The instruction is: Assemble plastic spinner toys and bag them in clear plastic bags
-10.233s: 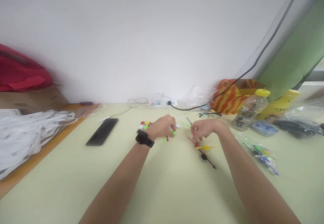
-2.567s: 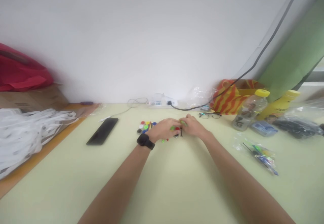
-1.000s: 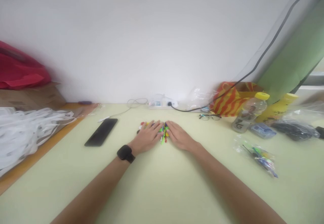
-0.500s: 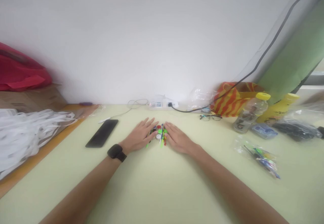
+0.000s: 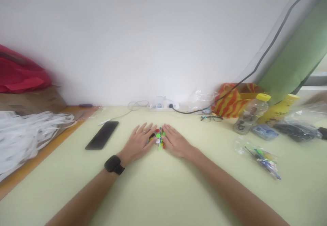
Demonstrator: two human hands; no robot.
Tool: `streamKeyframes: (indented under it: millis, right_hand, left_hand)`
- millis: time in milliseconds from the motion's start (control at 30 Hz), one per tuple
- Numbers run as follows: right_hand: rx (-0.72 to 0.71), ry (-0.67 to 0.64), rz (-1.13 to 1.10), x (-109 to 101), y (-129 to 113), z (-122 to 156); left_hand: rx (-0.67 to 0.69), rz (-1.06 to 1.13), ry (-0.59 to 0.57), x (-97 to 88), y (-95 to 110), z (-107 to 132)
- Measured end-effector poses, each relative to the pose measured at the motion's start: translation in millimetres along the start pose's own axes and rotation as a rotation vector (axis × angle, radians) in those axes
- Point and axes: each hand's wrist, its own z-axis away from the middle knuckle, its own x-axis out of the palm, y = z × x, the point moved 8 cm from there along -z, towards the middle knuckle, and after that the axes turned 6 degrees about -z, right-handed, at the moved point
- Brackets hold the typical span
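My left hand (image 5: 139,141) lies flat on the pale green table (image 5: 163,192), fingers stretched out and apart, a black watch on its wrist. My right hand (image 5: 174,141) lies flat beside it, fingers also stretched out. Between the two hands sits a tight little heap of small coloured plastic pieces (image 5: 158,138): green, red, white and yellow bits and thin sticks. The inner fingers of both hands touch the heap from either side. Neither hand holds anything.
A black phone (image 5: 102,139) lies left of my hands. A white bundle (image 5: 28,134) covers the left edge. At the right: a clear bag of coloured parts (image 5: 260,154), two bottles (image 5: 249,117), glasses (image 5: 211,118), an orange striped bag (image 5: 230,101), a power strip (image 5: 163,105).
Both hands went from pinching small pieces apart to lying flat, pushing the scattered coloured pieces together into one heap and sliding it slightly toward me.
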Motion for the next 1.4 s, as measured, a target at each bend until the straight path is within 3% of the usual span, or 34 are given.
streamKeyframes:
  millis: [100, 233, 433, 567, 733, 867, 1000, 1233, 1333, 1400]
  right_hand:
    - [0.016, 0.003, -0.073, -16, -1, 6]
    - [0.026, 0.181, -0.027, -61, 15, 31]
    - [0.176, 0.387, 0.347, -131, 64, 117]
    - [0.334, 0.52, 0.565, -171, 90, 187]
    - [0.563, 0.513, 0.695, -191, 143, 263]
    - [0.6, 0.482, 0.676, -195, 185, 301]
    - [0.529, 0.432, 0.559, -188, 194, 301]
    - [0.425, 0.514, 0.365, -167, 146, 250]
    - [0.493, 0.623, 0.347, -169, 140, 244]
    - [0.582, 0.614, 0.274, -165, 145, 244]
  left_hand:
    - [-0.018, -0.009, 0.059, -7.5, -1, 2]
    - [-0.001, 0.024, 0.078, -16.8, 7, 4]
    - [0.149, 0.12, 0.12, -34.7, 58, 8]
    - [0.192, 0.101, 0.09, -29.6, 88, -1]
    - [0.122, 0.038, 0.081, -18.2, 86, -25]
    - [0.115, 0.005, 0.051, -11.6, 82, -33]
    - [0.114, 0.004, 0.047, -12.6, 81, -32]
    - [0.094, -0.006, 0.041, -14.1, 84, -35]
    - [0.059, 0.0, 0.097, -17.3, 98, -23]
    - [0.095, 0.023, 0.091, -15.7, 116, -9]
